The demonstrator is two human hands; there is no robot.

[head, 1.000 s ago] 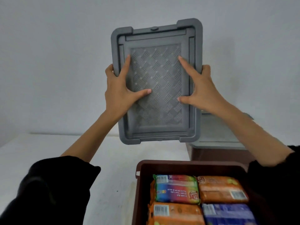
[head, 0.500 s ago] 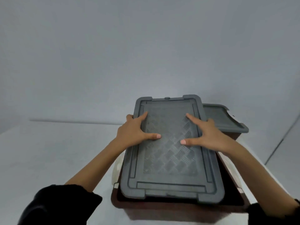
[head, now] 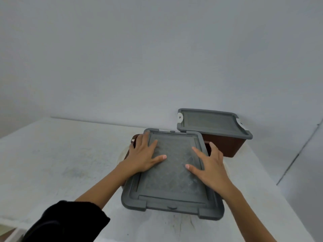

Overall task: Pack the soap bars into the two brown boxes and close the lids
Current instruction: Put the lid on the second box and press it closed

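Observation:
A grey patterned lid (head: pixel 172 173) lies on top of the near brown box (head: pixel 135 139), of which only a far-left corner and a bit of the right rim show. My left hand (head: pixel 143 157) lies flat on the lid's left side with fingers spread. On the lid's right side my right hand (head: pixel 208 167) presses with straight fingers, some reaching over the edge. The soap bars are hidden under the lid. A second brown box (head: pixel 227 145) stands behind to the right with its own grey lid (head: pixel 209 123) on and white latches at the sides.
Both boxes stand on a white table (head: pixel 61 154) set against a pale wall. The table's right edge runs close beside the far box. A pale object shows at the bottom-left corner below the table edge.
The lid came down from upright in the air onto the near box, covering the soap bars. Both hands now lie flatter on it, and the view has tilted up and back.

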